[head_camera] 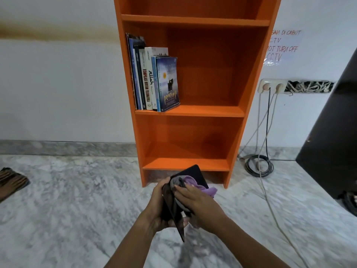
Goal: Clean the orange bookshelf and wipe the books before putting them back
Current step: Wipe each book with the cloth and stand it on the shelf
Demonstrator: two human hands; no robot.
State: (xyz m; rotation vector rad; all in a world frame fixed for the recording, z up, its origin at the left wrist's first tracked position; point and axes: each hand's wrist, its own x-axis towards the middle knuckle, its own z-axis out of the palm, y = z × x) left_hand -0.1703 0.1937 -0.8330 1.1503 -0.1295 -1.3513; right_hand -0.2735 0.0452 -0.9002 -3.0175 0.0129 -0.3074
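Far left of the hands, a sandal (11,180) lies on the marble floor (77,200), well apart from the work. Ahead of the left hand and above it, a row of books (154,80) stands upright at the left end of the middle shelf.

The left hand (158,206) grips a dark book (195,175) by its near edge, fingers curled round it. The right hand (195,202) lies flat on the cover, pressing a purple cloth (201,187) against it.

Judgement: the wiping step is in hand, with this book not yet back on the shelf. The next move calls for lifting it to the orange bookshelf (193,111) straight ahead and standing it just right of the row. Open room there is ample, but the shelf's front edge and right wall must be cleared.

Right of the hands, coiled cables (259,165) lie on the floor. Beyond them a dark panel (332,142) stands, narrowing that side.
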